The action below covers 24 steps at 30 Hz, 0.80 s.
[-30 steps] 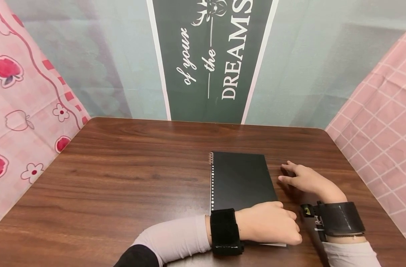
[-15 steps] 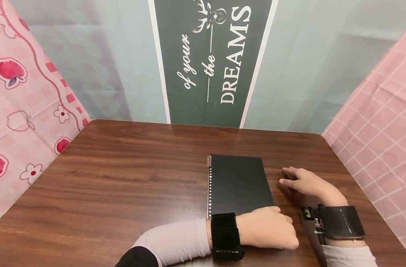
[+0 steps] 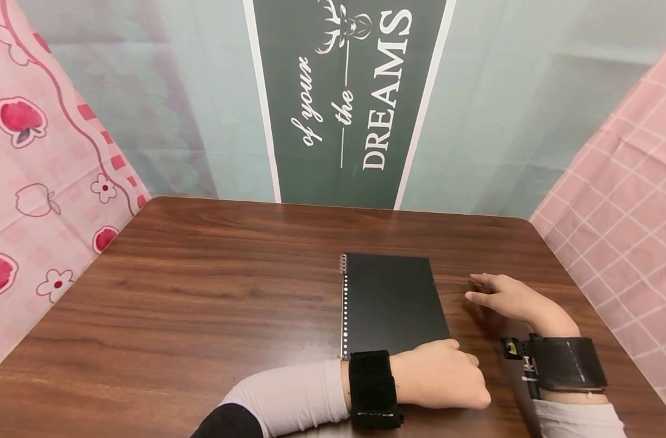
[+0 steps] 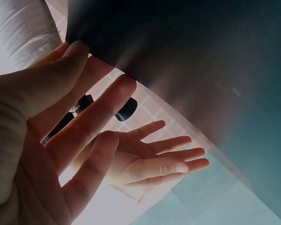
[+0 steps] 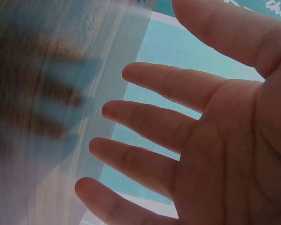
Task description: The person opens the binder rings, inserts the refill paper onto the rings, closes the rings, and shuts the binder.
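Note:
A black spiral-bound notebook (image 3: 390, 298) lies on the brown wooden table, its wire spine along the left side. Across its near end reaches my left hand (image 3: 439, 374), fingers curled down at the near right corner. In the left wrist view, the thumb and forefinger of the left hand (image 4: 61, 108) pinch at the corner of the dark cover (image 4: 187, 61), while the other fingers extend below its edge. To the right of the notebook, my right hand (image 3: 510, 298) hovers low over the table with relaxed, spread fingers. The right wrist view shows that palm (image 5: 220, 154) holding nothing.
The wooden table (image 3: 201, 292) extends left and behind the notebook. A pale curtain with a dark green printed panel (image 3: 338, 121) hangs along the back edge. Pink patterned cloths stand at the left (image 3: 31, 201) and right (image 3: 623, 213). Both wrists wear black straps.
My right hand has shifted slightly to the right, farther from the notebook. The white strip of page seen under my left hand a second ago is out of sight. The head view tilted slightly.

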{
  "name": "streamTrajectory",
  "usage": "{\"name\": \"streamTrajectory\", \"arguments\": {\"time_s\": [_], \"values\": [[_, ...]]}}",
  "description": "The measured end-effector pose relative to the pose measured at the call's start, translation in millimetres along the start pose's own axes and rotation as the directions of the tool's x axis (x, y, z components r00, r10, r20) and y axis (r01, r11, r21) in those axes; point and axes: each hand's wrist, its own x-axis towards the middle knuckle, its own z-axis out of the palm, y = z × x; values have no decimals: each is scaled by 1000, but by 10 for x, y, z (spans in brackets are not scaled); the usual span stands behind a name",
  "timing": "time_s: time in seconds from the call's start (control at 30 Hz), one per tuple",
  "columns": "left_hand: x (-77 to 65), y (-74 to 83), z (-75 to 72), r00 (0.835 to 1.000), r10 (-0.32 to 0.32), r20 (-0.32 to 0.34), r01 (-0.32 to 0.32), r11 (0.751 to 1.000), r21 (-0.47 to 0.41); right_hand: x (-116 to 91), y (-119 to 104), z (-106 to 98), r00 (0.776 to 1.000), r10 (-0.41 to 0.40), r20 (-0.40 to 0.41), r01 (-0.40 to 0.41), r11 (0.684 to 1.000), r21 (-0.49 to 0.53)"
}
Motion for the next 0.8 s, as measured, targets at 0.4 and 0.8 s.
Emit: {"name": "streamTrajectory", "arguments": {"time_s": [0.4,0.8], "values": [[11,-4,40,999,-44,11,44,999,15,-2,88,-25,1000,8,-7,-8,1000,15],[-233,-342,-171,980,-198,-6,197,977,-81,-28,142,23,988,59,-140,-56,998,21]]}}
